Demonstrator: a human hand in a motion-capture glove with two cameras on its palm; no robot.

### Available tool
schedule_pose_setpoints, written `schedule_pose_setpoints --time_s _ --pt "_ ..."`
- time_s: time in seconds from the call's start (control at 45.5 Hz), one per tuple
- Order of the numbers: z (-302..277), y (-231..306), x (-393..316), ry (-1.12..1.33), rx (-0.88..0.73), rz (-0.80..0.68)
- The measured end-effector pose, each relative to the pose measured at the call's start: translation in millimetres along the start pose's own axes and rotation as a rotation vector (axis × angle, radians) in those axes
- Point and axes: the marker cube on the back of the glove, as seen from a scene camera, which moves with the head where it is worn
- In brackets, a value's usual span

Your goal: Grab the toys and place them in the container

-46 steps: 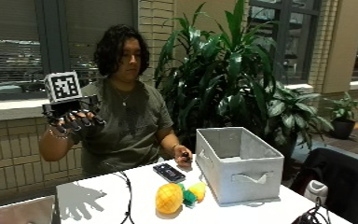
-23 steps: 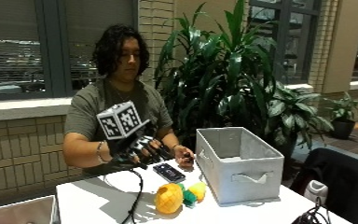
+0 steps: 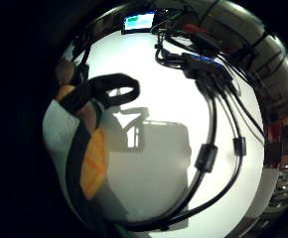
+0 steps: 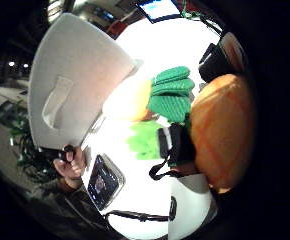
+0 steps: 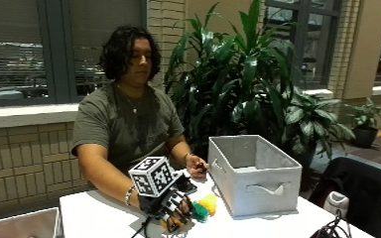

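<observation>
My gloved right hand point(image 5: 170, 208) is down on the white table point(image 5: 98, 218), its fingers curled over an orange pineapple toy point(image 4: 220, 130) that sits close to the palm. The toy's green knit leaves point(image 4: 172, 92) point toward a yellow toy point(image 5: 208, 202) with a green part point(image 5: 199, 211) just beside my hand. The grey fabric container point(image 5: 253, 173) stands upright to the right of the toys, with a handle on its near end. In the little finger side palm view the orange toy point(image 3: 92, 163) lies along a strapped finger point(image 3: 87, 111).
The person's bare hand point(image 5: 196, 171) rests by the container's near corner. A phone point(image 4: 104, 181) lies flat on the table beside it. Black cables point(image 3: 213, 148) trail across the tabletop. A grey bin point(image 5: 19, 225) sits at the table's left edge and a dark jacket point(image 5: 369, 193) at right.
My hand came down from shoulder height at the left, moved right, and now sits on the orange toy. The bare hand and container stayed put.
</observation>
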Motion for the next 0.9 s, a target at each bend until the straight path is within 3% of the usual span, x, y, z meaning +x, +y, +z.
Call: schedule_pose_setpoints --time_s 0.154,0.308,0.571,0.703,0.813,0.901 --pt "-29.2 4.2 11.5 0.0 0.095 0.013" --pt "-104.7 -4.5 -0.5 -0.051 0.211 -0.054" --pt "-278.1 -40.8 -117.7 -0.179 0.502 -0.339" --pt "-310.0 -54.5 -190.6 -0.239 0.534 -0.626" --pt "-316.6 -85.4 -242.5 -0.317 0.498 -0.457" --pt "-307.9 -108.9 -265.0 -0.297 0.495 -0.409"
